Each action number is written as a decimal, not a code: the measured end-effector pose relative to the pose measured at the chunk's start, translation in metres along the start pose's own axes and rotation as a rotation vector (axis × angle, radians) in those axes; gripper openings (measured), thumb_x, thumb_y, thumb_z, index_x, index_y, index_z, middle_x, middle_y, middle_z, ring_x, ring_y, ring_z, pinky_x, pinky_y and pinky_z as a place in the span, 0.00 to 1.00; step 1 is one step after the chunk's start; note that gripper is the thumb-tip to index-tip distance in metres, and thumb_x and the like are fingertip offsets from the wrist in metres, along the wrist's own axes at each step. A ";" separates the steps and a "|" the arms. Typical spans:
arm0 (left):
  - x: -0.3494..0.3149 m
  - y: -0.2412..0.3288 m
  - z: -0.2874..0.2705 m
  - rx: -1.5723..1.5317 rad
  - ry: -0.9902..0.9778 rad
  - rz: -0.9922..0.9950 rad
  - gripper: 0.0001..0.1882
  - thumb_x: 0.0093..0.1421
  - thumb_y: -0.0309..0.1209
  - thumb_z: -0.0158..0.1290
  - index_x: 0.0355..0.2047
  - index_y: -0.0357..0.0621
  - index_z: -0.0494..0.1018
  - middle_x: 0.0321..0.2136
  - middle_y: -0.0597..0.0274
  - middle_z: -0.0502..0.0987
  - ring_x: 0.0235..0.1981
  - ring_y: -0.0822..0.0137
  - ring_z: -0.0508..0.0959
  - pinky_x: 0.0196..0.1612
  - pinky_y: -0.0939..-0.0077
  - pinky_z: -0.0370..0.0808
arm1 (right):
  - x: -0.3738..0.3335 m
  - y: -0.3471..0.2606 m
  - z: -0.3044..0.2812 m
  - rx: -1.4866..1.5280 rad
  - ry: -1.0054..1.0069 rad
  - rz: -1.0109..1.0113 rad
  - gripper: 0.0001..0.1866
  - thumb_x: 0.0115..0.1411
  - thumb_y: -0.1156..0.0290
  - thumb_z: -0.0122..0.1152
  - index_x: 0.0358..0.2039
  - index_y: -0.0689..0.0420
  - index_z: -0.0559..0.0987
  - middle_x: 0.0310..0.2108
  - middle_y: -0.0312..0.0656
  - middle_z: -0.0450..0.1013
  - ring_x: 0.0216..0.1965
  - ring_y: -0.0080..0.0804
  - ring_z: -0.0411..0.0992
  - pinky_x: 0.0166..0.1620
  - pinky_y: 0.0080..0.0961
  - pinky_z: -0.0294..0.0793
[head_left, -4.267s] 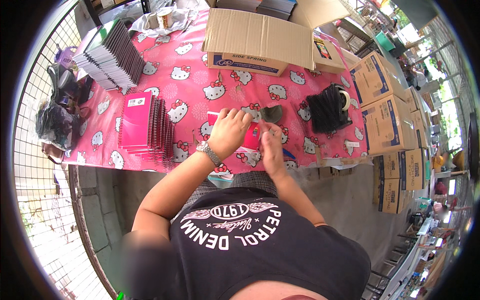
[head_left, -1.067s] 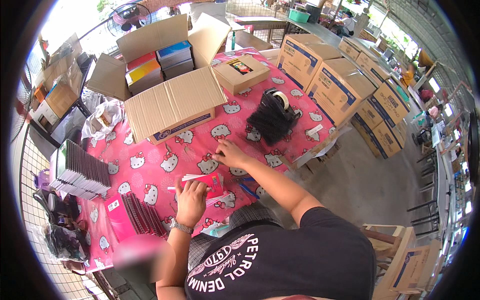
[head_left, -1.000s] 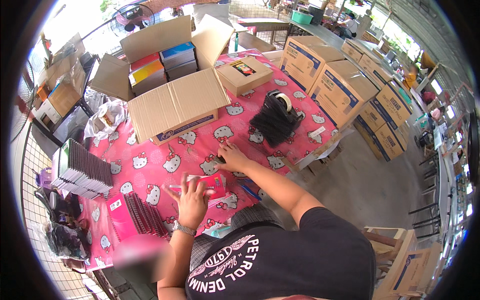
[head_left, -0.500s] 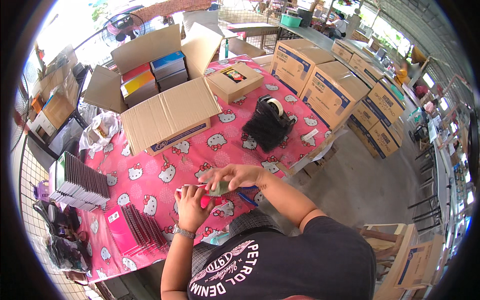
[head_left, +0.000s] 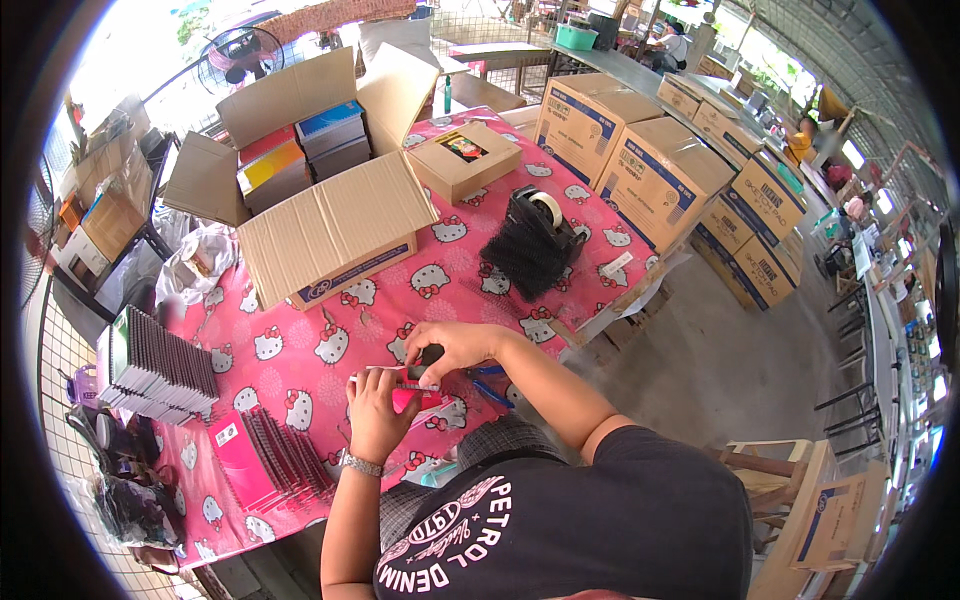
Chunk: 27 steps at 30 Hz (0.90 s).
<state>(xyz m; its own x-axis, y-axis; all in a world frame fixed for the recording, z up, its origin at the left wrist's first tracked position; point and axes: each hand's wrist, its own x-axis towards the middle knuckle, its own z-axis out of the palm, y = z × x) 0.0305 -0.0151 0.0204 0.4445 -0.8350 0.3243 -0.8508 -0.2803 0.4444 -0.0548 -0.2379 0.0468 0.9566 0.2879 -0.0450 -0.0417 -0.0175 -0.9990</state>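
Across the pink patterned table (head_left: pixel 372 335), a big open carton (head_left: pixel 335 230) sits on the far side, then a pile of dark wire-bound notebooks (head_left: pixel 165 370) at the left, a stack of pink notebooks (head_left: pixel 250 455) nearer, and a bunch of black coils (head_left: pixel 525 250) over to the right. Down at the near edge, the left hand (head_left: pixel 378 408) has its fingers bent over a small pink notebook (head_left: pixel 428 401), gripping it, a blue tool (head_left: pixel 491 391) lying to its right, while the right hand (head_left: pixel 458 345) curls around a dark piece (head_left: pixel 432 354); whether those fingers pinch it, I can't tell.
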 end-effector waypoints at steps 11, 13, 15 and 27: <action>0.001 -0.029 -0.011 -0.205 -0.004 -0.007 0.14 0.53 0.22 0.57 0.41 0.41 0.73 0.39 0.52 0.74 0.45 0.48 0.71 0.49 0.58 0.71 | 0.029 0.014 0.000 0.115 -0.064 -0.131 0.24 0.52 0.61 0.72 0.47 0.58 0.79 0.49 0.39 0.71 0.48 0.29 0.69 0.53 0.27 0.67; 0.004 -0.032 -0.018 -0.228 -0.002 -0.008 0.14 0.53 0.21 0.57 0.41 0.41 0.73 0.40 0.52 0.74 0.45 0.48 0.72 0.48 0.58 0.71 | 0.041 0.015 -0.005 -0.193 0.024 0.065 0.23 0.52 0.61 0.72 0.47 0.58 0.79 0.47 0.37 0.71 0.47 0.27 0.69 0.53 0.26 0.67; 0.002 -0.032 -0.020 -0.267 -0.005 -0.029 0.14 0.53 0.21 0.57 0.41 0.41 0.74 0.40 0.53 0.74 0.45 0.48 0.72 0.48 0.58 0.71 | 0.038 0.015 0.000 0.184 -0.050 0.000 0.24 0.51 0.63 0.72 0.47 0.58 0.79 0.47 0.35 0.71 0.47 0.26 0.69 0.53 0.26 0.67; 0.006 -0.042 -0.020 -0.433 -0.012 -0.178 0.12 0.52 0.20 0.61 0.39 0.40 0.76 0.33 0.57 0.79 0.30 0.62 0.79 0.34 0.71 0.75 | 0.050 0.021 -0.003 0.127 -0.049 -0.043 0.25 0.49 0.58 0.74 0.45 0.56 0.80 0.48 0.38 0.71 0.52 0.30 0.68 0.56 0.30 0.65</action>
<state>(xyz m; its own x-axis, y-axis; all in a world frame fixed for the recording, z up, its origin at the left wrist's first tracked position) 0.0746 0.0014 0.0200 0.5674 -0.7981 0.2026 -0.5653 -0.1986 0.8006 -0.0070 -0.2264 0.0238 0.9431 0.3324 0.0004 -0.0403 0.1157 -0.9925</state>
